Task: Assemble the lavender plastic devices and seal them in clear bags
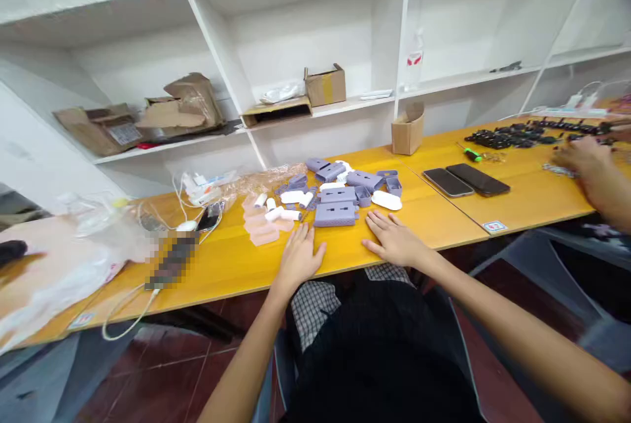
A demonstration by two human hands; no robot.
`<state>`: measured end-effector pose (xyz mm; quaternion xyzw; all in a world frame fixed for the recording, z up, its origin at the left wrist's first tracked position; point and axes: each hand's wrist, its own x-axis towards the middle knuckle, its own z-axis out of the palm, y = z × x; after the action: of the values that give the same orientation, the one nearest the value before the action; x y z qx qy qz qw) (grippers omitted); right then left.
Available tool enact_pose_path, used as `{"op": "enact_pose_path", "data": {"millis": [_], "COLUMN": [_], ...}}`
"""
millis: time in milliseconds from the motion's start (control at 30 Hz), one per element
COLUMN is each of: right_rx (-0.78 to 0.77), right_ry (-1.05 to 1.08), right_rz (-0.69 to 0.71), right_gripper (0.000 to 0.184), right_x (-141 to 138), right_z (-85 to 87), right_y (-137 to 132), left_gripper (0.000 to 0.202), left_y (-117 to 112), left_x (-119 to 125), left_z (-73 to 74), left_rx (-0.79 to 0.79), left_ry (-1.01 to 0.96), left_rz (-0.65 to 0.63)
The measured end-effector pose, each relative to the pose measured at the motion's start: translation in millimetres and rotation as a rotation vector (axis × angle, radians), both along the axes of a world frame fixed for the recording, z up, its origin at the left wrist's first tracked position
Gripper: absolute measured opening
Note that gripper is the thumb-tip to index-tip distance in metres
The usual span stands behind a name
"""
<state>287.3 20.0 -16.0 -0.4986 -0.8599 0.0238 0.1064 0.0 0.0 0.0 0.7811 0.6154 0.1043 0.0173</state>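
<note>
Sits in a black top (389, 351) and checked trousers (313, 311), with both forearms stretched toward the yellow-orange surface (236, 272). Rests the left hand (300, 255) palm down near the front edge, with fingers extended and slightly parted and thumb well out, just beside the lower left corner of the nearest lavender casing (336, 215). Rests the right hand (398, 240) palm down likewise, with fingers fanned and thumb aimed inward, just short of a white oval piece (387, 200). Right behind the nearest lavender casing, a matching second casing (338, 196), with a small lavender cup (363, 196) at its right. To the left, white cylinders (290, 215) lying loose among overlapping translucent pink sheets (265, 235). Farther left, a pixelated device (172, 262) on a white cable (148, 308), near a crumpled clear plastic bag (116, 242). To the right, two dark-screened phones (448, 182) lying side by side. Deeper in, a third lavender casing (365, 179) amid more lavender and white parts, with clear plastic wrap (266, 180) spread behind to the left. At far right, another person's hand (586, 157) beside small bits (558, 169), too blurred to make out; near it, a heap of black parts (513, 136) and a green-handled screwdriver (472, 155). Against the back, an upright cardboard carton (407, 135). Above, on the white shelf (438, 85), a taped cardboard box (325, 87), torn cardboard boxes (194, 104) at left and a clear bottle (414, 60) at right.
</note>
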Motion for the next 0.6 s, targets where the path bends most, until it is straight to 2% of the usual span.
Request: {"op": "enact_pose_path", "data": {"millis": [133,233,433,500,600], "right_rx": [0.017,0.041,0.055,0.056,0.060], "right_ry": [0.025,0.040,0.098,0.106,0.093], "right_rz": [0.001,0.006,0.017,0.018,0.019], "right_gripper": [0.079,0.073,0.066,0.065,0.067], "right_x": [0,1,1,2,2], "right_z": [0.2,1.4,2.1,1.7,0.8], "right_y": [0,-1,-2,-2,-1], "left_gripper": [0.083,0.088,0.094,0.090,0.073], "left_y": [0,4,35,48,59], "left_x": [-5,-6,5,9,12], "left_z": [-5.1,-3.6,16.7,23.1,26.7], "left_rx": [0.099,0.114,0.036,0.002,-0.031], "left_ry": [-0.175,-0.248,-0.241,-0.209,-0.192], "left_rz": [-0.034,-0.123,-0.277,-0.256,-0.217]}}
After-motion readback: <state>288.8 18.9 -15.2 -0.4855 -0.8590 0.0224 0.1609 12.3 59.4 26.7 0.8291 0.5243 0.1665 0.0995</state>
